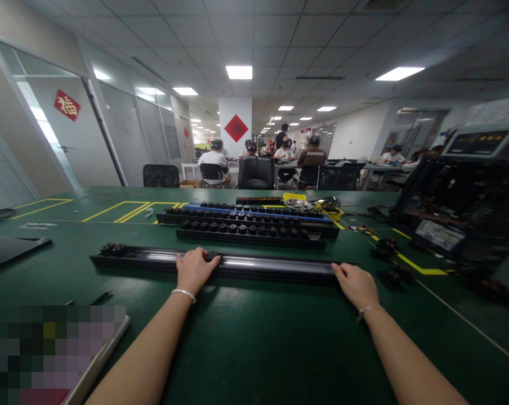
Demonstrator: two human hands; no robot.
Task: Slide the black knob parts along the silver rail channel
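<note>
A long black rail [275,266] with a shiny channel lies across the green table in front of me. My left hand [194,272] reaches over its middle, closed on a small black part [213,256] that sits in the channel; the fingers partly hide it. At the rail's right end, my right hand [358,285] is closed on the edge, with thumb and fingers pressed together. A few similar black parts [113,248] sit in the rail's left end. Behind it lies a shorter black rail [250,238] filled with a row of black round parts.
More filled rails [248,217] lie farther back, near a yellow item [294,197]. Loose black parts [385,247] and an opened black machine casing [442,225] are at right. A dark panel [13,250] lies at left, a blurred-out object [60,354] front left. Several people sit beyond.
</note>
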